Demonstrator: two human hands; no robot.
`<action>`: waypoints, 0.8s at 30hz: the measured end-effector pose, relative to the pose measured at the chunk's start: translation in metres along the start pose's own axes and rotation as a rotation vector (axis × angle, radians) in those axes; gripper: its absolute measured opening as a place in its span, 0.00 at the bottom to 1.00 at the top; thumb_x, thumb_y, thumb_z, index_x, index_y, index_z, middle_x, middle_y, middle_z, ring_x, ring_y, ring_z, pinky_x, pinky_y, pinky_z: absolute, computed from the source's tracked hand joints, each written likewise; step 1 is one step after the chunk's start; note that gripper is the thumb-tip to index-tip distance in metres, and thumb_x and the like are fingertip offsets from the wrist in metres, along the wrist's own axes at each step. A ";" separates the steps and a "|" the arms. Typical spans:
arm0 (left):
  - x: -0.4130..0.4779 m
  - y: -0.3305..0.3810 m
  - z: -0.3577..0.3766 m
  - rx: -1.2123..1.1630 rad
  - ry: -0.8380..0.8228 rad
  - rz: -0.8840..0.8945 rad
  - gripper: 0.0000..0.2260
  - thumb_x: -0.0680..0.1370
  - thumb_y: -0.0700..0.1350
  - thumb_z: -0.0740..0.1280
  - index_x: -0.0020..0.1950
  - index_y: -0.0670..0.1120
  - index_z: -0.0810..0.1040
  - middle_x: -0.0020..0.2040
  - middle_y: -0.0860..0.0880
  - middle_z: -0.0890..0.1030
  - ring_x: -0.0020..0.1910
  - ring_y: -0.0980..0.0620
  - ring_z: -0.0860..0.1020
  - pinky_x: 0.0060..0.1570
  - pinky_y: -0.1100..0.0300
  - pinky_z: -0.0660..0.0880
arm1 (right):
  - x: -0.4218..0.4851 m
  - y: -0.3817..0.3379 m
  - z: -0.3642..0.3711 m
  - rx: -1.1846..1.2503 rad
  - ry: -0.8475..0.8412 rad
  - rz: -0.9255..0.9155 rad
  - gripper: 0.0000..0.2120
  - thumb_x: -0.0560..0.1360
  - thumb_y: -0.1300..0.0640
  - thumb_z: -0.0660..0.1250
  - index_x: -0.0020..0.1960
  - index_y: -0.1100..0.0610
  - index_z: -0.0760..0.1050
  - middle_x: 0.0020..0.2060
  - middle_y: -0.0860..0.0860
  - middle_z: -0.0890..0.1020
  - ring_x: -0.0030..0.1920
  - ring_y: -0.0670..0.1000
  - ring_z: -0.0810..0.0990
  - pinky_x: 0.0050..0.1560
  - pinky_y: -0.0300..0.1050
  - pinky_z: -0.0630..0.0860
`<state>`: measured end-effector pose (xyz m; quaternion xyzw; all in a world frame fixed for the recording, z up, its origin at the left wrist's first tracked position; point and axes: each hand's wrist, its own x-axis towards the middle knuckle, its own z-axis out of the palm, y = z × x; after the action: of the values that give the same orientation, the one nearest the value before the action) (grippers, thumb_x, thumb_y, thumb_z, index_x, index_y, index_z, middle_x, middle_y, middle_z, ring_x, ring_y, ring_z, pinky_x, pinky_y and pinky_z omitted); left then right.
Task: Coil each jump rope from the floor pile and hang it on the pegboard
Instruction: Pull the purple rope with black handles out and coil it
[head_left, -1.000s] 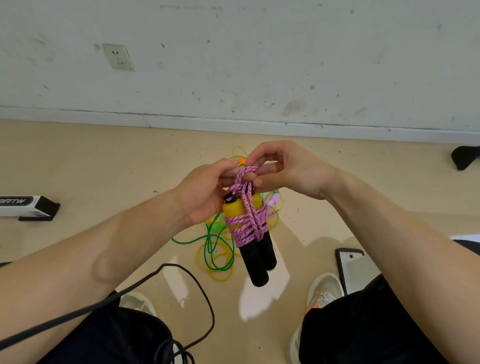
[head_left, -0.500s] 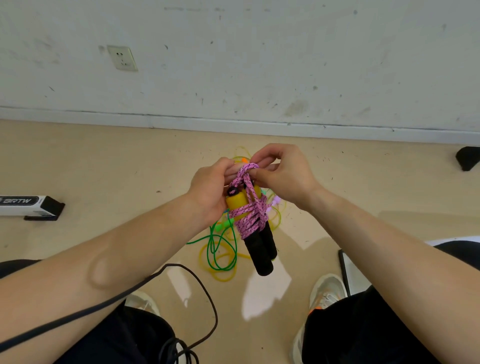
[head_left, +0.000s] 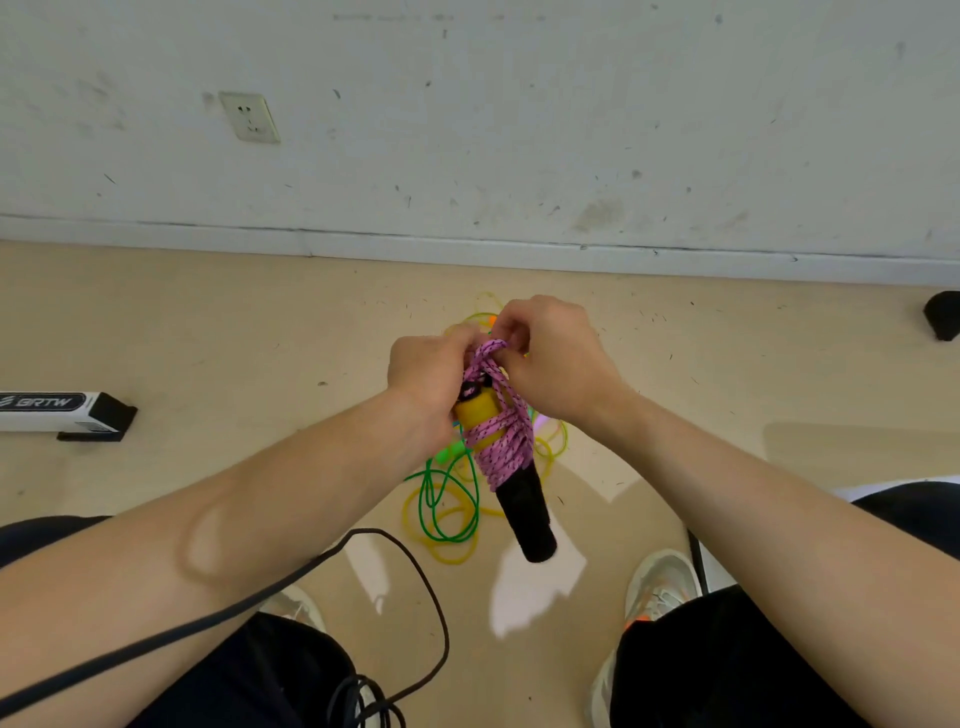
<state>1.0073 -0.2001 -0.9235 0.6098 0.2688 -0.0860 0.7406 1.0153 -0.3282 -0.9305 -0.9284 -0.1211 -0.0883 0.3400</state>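
left hand (head_left: 431, 374), right hand (head_left: 556, 364), gripping pink rope (head_left: 501, 441) wound around handles (head_left: 524, 514)

Bright, even daylight; glare patches on the glossy floor (head_left: 208, 338), soft shadows, slight wide-angle bending at edges.

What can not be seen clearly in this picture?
All in the head view:
- Pegboard: not in view.
- Pink rope end: hidden between the left hand and right hand.
- Floor pile: its far part is behind the hands.
- Black object: cut by the right edge.

Left hand (head_left: 428, 376), right hand (head_left: 553, 358) raised together, fingers pinched closed.
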 end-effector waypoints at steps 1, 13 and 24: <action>0.001 0.000 -0.001 0.009 -0.015 -0.019 0.10 0.74 0.39 0.73 0.49 0.32 0.82 0.41 0.40 0.83 0.35 0.46 0.81 0.39 0.51 0.80 | 0.002 0.001 -0.004 -0.023 -0.052 -0.008 0.04 0.70 0.62 0.71 0.44 0.56 0.81 0.38 0.51 0.81 0.40 0.50 0.77 0.42 0.42 0.71; 0.006 -0.005 -0.013 0.447 -0.159 0.342 0.06 0.71 0.36 0.77 0.43 0.47 0.85 0.38 0.50 0.85 0.35 0.59 0.83 0.39 0.66 0.77 | -0.002 0.017 -0.016 0.201 -0.348 0.297 0.05 0.70 0.59 0.78 0.44 0.57 0.82 0.33 0.50 0.83 0.35 0.52 0.82 0.40 0.52 0.84; 0.009 -0.004 -0.019 0.681 -0.199 0.723 0.13 0.74 0.40 0.75 0.49 0.56 0.77 0.41 0.55 0.85 0.37 0.58 0.83 0.39 0.57 0.80 | -0.005 0.013 -0.023 0.365 -0.406 0.317 0.06 0.75 0.54 0.71 0.45 0.56 0.83 0.43 0.56 0.84 0.44 0.53 0.84 0.46 0.49 0.82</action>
<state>1.0072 -0.1811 -0.9336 0.8598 -0.0748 0.0353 0.5040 1.0127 -0.3541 -0.9223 -0.8580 -0.0543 0.1763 0.4793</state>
